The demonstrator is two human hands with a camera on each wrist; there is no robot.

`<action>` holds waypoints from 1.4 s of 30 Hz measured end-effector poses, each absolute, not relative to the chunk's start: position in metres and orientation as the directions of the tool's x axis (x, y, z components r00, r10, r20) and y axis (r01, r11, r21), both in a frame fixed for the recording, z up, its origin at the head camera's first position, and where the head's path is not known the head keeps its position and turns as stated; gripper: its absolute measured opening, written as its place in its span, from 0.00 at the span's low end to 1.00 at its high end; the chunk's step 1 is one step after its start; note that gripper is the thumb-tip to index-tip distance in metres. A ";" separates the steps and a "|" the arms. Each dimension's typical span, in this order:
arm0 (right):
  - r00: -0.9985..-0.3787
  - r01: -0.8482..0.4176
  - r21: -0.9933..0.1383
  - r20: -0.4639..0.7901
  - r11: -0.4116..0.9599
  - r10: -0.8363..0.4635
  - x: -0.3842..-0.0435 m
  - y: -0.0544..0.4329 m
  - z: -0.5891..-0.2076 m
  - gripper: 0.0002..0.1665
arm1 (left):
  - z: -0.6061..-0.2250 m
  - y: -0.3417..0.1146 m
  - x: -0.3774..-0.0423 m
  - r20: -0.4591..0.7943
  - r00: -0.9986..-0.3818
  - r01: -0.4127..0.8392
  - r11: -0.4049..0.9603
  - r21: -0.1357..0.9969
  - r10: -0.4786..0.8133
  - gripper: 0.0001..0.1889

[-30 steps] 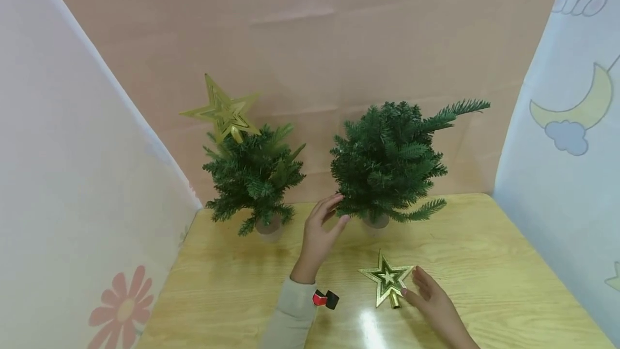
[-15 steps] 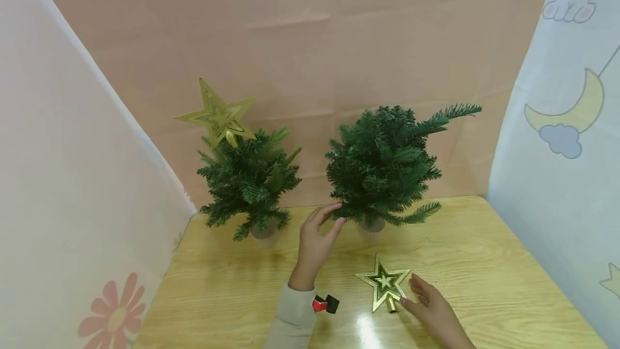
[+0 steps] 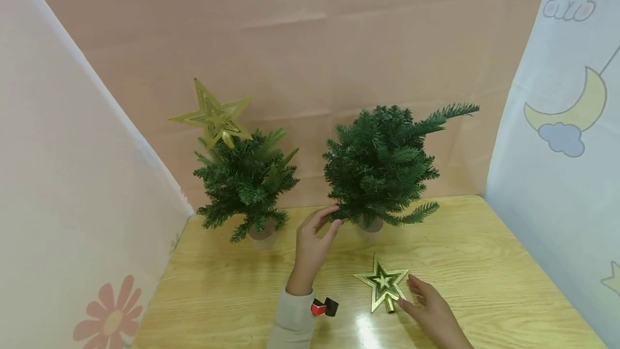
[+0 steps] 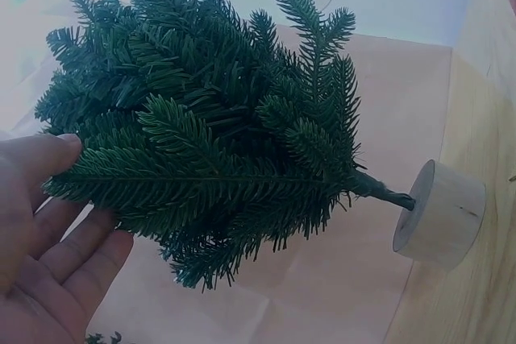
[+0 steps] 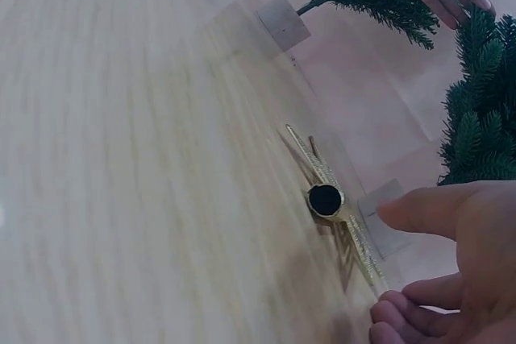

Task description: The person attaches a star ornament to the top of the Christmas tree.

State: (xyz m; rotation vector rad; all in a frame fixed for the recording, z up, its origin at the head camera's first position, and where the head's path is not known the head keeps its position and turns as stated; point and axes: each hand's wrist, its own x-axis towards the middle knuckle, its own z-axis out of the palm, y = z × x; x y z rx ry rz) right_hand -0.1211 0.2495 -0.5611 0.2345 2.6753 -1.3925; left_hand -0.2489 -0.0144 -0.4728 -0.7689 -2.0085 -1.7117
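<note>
Wood-grain table [image 3: 484, 263] before a peach backdrop [image 3: 310, 69]. Gold star [image 3: 382, 283] lying on the wood, nearer than the bare-topped tree [image 3: 378, 168]. Loosely spread left hand [image 3: 312, 246] about a low branch tip, touching needles; no firm grip evident. Relaxed, parted right hand [image 3: 431, 308] just beside star, holding nothing. Probably light, stiff, slippery, fragile at its points; best held by the tubular socket [image 3: 390, 305]. No legible brands, labels or writing.

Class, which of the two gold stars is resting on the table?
The nearer star, in front of the right tree; the other star sits atop the left tree.
</note>
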 end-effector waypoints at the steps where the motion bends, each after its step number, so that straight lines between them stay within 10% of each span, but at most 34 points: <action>1: -0.981 0.192 -0.794 -0.174 0.577 0.088 -0.122 0.249 -0.561 0.53 | -0.473 -0.015 -0.248 0.614 -0.774 0.631 0.103 0.769 0.157 0.18; 15: -0.996 0.092 -0.612 -0.064 0.785 0.067 -0.139 0.227 -0.555 0.52 | -0.475 -0.015 -0.248 0.619 -0.770 0.635 0.098 0.766 0.153 0.18; 42: -0.990 0.142 -0.630 -0.096 0.764 0.105 -0.136 0.229 -0.549 0.40 | -0.470 -0.016 -0.242 0.590 -0.791 0.610 0.131 0.782 0.160 0.18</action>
